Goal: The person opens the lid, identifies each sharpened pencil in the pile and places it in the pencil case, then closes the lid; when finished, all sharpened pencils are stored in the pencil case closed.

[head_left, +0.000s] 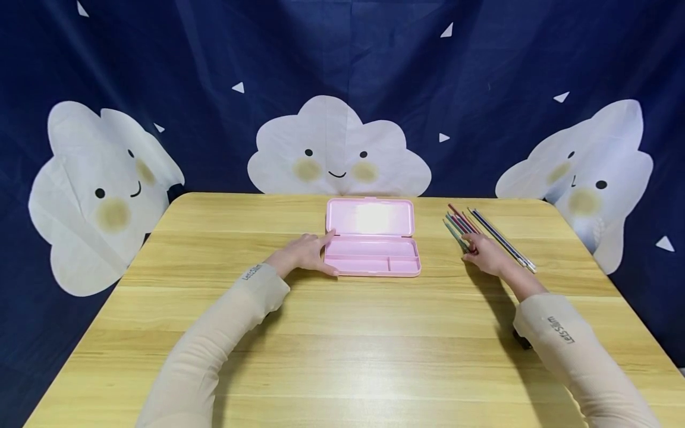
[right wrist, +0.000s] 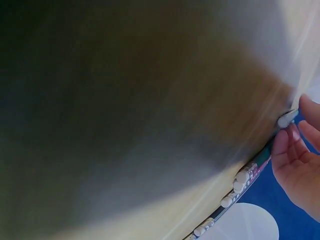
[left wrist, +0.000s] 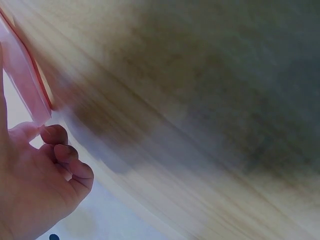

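An opened pink pencil case (head_left: pixel 355 265) lies on the wooden table, its lid (head_left: pixel 342 217) folded back. The lower half has a long compartment and two small ones in front. My left hand (head_left: pixel 305 252) holds the case's left end, thumb at the front corner and index finger near the hinge. To the right lies a bundle of coloured pencils (head_left: pixel 453 224). Over their near ends my right hand (head_left: pixel 486 254) pinches a pencil; the right wrist view shows its pale end (right wrist: pixel 286 119) between thumb and fingers. Which colour it is, I cannot tell.
Several more pencils (head_left: pixel 497 236) lie side by side to the right of my right hand. The wooden table (head_left: pixel 342 351) ends at a dark blue curtain (head_left: pixel 342 53) printed with smiling clouds.
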### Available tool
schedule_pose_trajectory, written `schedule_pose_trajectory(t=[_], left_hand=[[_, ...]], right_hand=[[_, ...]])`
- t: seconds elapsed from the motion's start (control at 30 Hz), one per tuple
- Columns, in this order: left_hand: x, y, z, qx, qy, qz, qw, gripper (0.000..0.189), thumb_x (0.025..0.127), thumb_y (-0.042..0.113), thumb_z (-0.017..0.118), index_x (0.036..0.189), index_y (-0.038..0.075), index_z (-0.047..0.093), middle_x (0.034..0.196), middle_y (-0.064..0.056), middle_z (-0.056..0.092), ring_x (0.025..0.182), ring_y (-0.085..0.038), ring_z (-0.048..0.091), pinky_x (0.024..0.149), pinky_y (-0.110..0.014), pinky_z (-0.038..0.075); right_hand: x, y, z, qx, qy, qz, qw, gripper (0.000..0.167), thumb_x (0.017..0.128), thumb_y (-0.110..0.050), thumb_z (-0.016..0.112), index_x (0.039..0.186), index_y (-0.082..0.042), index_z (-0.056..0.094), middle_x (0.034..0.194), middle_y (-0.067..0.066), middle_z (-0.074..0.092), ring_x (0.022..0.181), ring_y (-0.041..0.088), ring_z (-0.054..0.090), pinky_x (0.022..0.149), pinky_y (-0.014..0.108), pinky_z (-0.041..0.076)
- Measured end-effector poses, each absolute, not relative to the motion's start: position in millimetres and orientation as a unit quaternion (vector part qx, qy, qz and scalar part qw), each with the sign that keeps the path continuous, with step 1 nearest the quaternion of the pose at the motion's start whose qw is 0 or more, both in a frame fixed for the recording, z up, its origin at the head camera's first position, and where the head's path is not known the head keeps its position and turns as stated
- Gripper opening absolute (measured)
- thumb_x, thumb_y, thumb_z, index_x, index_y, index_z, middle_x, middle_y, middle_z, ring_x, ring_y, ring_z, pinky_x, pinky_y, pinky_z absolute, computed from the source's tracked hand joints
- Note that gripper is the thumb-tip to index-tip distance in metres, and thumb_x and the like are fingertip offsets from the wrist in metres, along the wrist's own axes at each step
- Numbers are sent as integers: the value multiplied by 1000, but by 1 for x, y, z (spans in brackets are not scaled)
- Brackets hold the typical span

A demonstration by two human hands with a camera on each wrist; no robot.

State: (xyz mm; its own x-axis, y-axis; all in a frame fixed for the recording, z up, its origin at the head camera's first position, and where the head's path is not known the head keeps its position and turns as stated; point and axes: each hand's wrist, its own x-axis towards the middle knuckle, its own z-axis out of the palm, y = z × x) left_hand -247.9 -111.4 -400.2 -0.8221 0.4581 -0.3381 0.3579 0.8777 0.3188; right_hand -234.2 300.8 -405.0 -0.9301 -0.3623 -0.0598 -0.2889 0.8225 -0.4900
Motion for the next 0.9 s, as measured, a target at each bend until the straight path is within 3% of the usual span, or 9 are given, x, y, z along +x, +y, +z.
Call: schedule_pose_trajectory(t=[0.2, 0.53, 0.9], left_hand=[[-248, -111, -400, 214, 947, 123, 208, 109, 67, 64, 66, 148, 20, 7, 139, -18, 37, 123, -29, 36, 100, -44, 31], [-248, -112, -401, 220, 948, 113, 199, 109, 67, 65, 65, 148, 19, 8, 137, -18, 40, 121, -29, 38, 99, -43, 33], [-248, -112, -402, 219, 949, 110, 199, 109, 67, 66, 65, 148, 20, 8, 138, -18, 39, 123, -29, 37, 100, -43, 32]], right_hand=[[-234, 298, -406, -171, 957, -221, 83, 38, 81, 8, 57, 115, 18, 44, 80, 19, 56, 65, 25, 54, 61, 38, 44], [-234, 295, -403, -176, 963, -181, 97, 34, 82, 9, 52, 115, 14, 46, 87, 22, 58, 83, 33, 54, 67, 41, 42], [-227, 286, -396, -226, 952, -200, 49, 28, 82, 11, 49, 110, 10, 49, 81, 14, 54, 73, 26, 48, 66, 38, 39]])
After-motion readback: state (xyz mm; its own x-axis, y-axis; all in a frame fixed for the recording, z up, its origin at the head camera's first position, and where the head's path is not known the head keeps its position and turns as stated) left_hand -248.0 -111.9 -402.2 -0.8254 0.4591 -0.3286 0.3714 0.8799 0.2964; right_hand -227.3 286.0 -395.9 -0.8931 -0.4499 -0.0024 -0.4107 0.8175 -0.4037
